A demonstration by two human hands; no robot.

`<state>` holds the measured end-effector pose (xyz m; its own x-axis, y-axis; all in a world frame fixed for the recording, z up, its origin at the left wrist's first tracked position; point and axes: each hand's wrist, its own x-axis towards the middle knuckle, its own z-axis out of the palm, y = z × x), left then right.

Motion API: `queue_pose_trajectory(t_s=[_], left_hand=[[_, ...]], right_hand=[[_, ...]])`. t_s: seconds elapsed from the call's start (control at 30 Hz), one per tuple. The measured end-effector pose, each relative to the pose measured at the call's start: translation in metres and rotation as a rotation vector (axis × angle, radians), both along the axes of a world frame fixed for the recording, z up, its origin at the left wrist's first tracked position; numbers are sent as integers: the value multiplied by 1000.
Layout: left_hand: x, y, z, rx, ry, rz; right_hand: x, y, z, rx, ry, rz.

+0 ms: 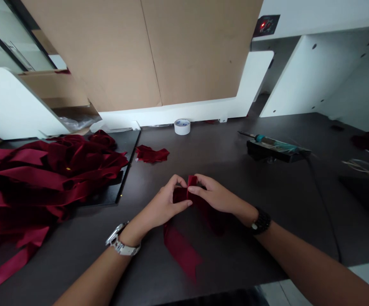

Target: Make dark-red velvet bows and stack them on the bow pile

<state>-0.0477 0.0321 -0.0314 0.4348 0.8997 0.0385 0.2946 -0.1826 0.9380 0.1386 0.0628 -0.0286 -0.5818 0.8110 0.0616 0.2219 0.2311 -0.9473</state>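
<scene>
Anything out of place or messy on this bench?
Nothing damaged. The ribbon pile at left sprawls loosely over the black tray, with tails trailing toward the near edge. The left hand and right hand pinch a red ribbon at centre; nothing else stands out.

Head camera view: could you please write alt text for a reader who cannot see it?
The left hand and right hand pinch a folded dark red ribbon over a dark table, its tail trailing toward the person. A ribbon pile lies at the left; a tape roll and a soldering iron sit farther back.
</scene>
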Motion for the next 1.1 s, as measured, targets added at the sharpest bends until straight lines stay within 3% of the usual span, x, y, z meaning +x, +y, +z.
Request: queue_pose_trajectory(t_s=[0.13, 0.33, 0.6, 0.7, 0.8, 0.97, 1.1], left_hand=[[6, -2, 0, -32, -41, 70], [5, 0, 3, -159, -170, 4], [9, -1, -4, -47, -40, 86], [12, -4, -7, 99, 74, 182], [10, -6, -7, 356, 225, 221], [-2, -5, -2, 766, 456, 69], [-9, -3, 2, 988, 606, -36]], right_hand=[[0, -1, 1, 44, -34, -44], [1, -3, 4, 82, -58, -41], [-1, -2, -4, 91, -40, -31], [-3, -1, -5, 42, -22, -62], [-4, -2, -2, -45, 19, -69], [-6, -8, 1, -385, 137, -80], [-6, -11, -1, -657, 156, -82]])
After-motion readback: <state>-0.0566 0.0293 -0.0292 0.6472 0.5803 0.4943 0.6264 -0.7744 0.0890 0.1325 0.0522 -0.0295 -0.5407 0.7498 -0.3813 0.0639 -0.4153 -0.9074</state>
